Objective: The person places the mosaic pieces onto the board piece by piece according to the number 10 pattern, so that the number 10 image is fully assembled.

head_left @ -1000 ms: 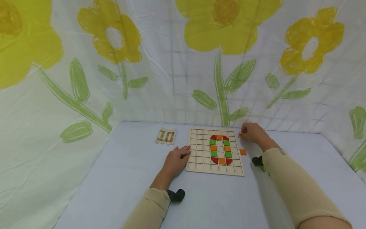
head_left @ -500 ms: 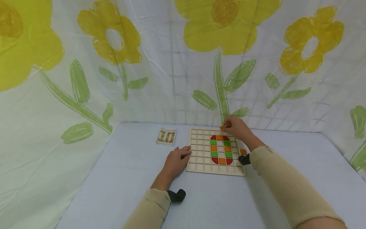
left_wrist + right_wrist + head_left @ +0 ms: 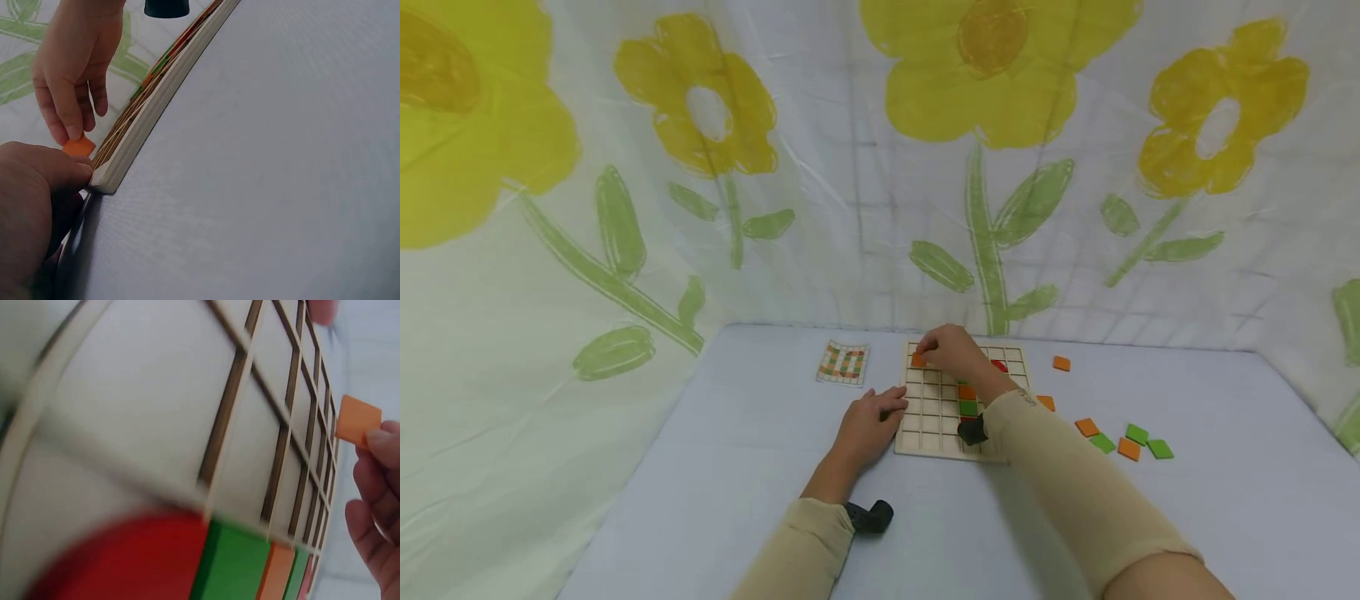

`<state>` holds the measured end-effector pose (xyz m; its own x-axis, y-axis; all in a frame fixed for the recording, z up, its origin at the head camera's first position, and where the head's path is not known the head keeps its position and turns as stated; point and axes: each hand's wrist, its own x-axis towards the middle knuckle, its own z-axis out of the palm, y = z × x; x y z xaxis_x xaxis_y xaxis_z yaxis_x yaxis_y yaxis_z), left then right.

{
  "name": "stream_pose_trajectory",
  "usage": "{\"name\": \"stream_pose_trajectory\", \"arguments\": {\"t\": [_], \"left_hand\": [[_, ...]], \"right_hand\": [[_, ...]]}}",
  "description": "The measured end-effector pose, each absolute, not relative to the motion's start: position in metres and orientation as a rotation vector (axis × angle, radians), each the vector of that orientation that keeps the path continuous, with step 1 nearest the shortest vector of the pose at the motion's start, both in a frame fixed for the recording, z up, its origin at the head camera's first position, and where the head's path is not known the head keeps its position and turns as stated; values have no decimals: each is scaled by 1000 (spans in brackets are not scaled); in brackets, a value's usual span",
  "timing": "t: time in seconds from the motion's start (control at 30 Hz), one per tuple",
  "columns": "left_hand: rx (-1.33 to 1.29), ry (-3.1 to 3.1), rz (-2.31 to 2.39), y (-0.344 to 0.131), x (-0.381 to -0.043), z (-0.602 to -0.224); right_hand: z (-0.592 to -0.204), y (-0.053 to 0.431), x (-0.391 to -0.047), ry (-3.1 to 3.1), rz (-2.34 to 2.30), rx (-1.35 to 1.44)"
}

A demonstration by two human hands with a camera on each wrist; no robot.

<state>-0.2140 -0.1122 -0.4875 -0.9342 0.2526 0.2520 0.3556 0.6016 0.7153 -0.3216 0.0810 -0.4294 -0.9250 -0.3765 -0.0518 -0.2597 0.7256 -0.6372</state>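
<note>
In the head view my right hand (image 3: 951, 352) pinches an orange square tile (image 3: 918, 360) over the far left squares of a pale wooden grid board (image 3: 931, 446). The right wrist view shows the same orange tile (image 3: 357, 420) between thumb and fingertips, tilted above the grid. My left hand (image 3: 867, 423) rests against the board's left edge with its fingers loosely extended. Red, green and orange tiles lie in the board's squares, such as a green tile (image 3: 968, 408); my right hand and forearm cover some of them.
Loose tiles lie right of the board, among them an orange tile (image 3: 1062, 363) and a green tile (image 3: 1160, 449). A small patterned card (image 3: 842, 363) lies left of the board. A flower-printed curtain (image 3: 820, 275) hangs behind the table (image 3: 700, 483).
My right hand has carried the orange tile from beyond the board's right side leftward to its far left squares. Loose tiles at the right have come into sight. My left hand stays put.
</note>
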Motion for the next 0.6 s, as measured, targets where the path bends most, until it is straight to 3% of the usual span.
{"name": "stream_pose_trajectory", "arguments": {"t": [0.6], "left_hand": [[-495, -2705, -1239, -111, -216, -489]], "right_hand": [[-430, 65, -323, 2865, -820, -464]]}}
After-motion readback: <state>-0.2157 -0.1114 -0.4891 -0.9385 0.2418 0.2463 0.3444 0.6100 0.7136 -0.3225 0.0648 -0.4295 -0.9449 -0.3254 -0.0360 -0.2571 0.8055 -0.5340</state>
